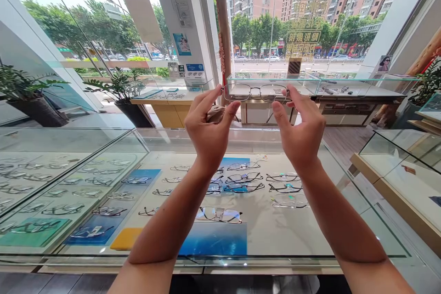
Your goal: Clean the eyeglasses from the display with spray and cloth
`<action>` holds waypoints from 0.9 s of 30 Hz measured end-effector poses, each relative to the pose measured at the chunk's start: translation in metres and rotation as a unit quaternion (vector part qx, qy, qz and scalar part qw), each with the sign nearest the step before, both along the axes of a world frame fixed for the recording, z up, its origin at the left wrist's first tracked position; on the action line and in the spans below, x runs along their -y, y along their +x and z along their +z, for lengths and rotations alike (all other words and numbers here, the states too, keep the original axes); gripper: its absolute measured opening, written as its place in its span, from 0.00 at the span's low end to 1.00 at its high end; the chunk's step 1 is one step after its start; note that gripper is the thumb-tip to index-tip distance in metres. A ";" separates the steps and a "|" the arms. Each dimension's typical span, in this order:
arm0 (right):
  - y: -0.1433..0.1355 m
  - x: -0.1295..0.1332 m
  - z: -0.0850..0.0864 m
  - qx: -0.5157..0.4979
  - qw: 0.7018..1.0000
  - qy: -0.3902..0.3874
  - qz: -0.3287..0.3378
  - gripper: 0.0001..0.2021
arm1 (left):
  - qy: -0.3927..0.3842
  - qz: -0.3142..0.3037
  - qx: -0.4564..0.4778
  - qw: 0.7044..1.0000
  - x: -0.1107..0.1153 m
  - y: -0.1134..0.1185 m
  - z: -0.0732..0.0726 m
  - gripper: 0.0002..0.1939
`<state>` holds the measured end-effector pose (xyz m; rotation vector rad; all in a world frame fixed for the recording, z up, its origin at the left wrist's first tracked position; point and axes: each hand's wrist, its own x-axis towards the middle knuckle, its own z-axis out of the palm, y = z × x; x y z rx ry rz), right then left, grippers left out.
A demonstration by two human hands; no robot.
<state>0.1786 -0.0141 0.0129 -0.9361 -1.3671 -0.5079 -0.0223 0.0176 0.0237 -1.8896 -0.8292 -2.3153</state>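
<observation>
A pair of thin-framed eyeglasses (255, 89) is held up at about eye height, with clear lenses side by side. My left hand (210, 124) is closed on its left end, the index fingertip near the hinge and the thumb below the lens. My right hand (303, 121) grips the right end in the same manner. Both arms stretch out above a glass display case (275, 239). Inside the case lie several rows of eyeglasses (244, 187), partly covered from view by my left forearm.
Another glass case with frames (62, 209) adjoins on the left. A further case (406, 179) stands at the right. Beyond are low display counters (358, 96), a wooden post (222, 32), potted plants (120, 87) and tall windows facing a street.
</observation>
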 end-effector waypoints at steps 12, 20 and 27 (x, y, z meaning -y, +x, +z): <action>0.000 0.002 0.001 -0.002 1.000 -0.003 0.000 0.21 | 0.010 0.037 -0.008 0.999 0.001 0.003 -0.001 0.16; 0.001 0.002 0.001 0.002 1.000 0.006 0.008 0.21 | 0.004 0.016 -0.002 1.000 0.000 0.002 -0.001 0.16; 0.000 0.003 0.003 0.004 1.000 0.006 -0.005 0.21 | -0.006 0.007 -0.011 1.000 -0.001 -0.001 0.000 0.15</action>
